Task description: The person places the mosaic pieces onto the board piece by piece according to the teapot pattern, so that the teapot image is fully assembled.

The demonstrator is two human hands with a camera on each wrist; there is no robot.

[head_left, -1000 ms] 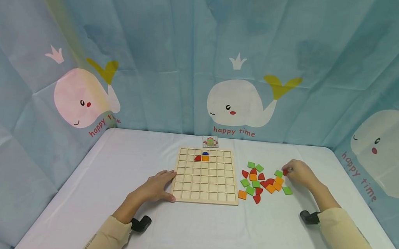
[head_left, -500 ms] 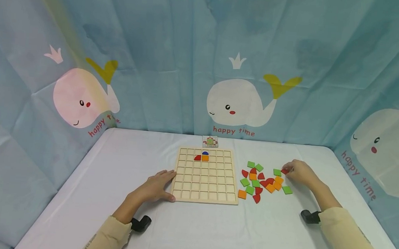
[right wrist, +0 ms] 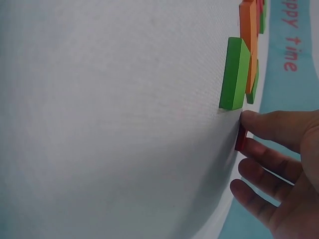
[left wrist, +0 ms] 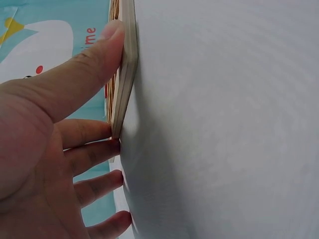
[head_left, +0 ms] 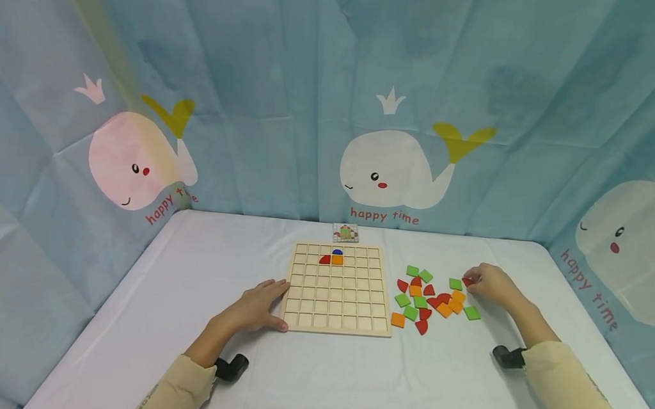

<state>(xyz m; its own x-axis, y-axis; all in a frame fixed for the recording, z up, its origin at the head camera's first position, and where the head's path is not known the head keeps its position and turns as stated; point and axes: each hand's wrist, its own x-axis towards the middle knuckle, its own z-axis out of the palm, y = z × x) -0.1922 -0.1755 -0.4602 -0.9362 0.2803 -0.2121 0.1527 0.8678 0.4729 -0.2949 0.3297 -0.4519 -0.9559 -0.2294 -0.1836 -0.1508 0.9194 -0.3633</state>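
Note:
A wooden grid board [head_left: 336, 298] lies on the white table. A red quarter-circle piece [head_left: 325, 259], an orange square [head_left: 337, 260] and a blue half-circle [head_left: 338, 252] sit in its far cells. At the board's near left corner rests my left hand [head_left: 256, 306], fingers spread, the thumb [left wrist: 84, 69] touching the near edge and fingertips by the left edge. Right of the loose pieces, my right hand [head_left: 493, 285] pinches a red quarter-circle piece [right wrist: 241, 137] between thumb and forefinger, low at the tabletop. My fingers hide part of that piece in the head view.
Loose green squares [head_left: 403, 300], orange squares [head_left: 398, 320] and red quarter-circles [head_left: 422, 327] lie scattered right of the board, some overlapping. A small patterned picture card [head_left: 345, 233] lies behind the board. A blue whale-print curtain [head_left: 273, 162] closes off the table's back and sides.
The red piece at my right fingertips has turned and shifted slightly, and the green square beside it moved a little left. My left hand and the board stay put.

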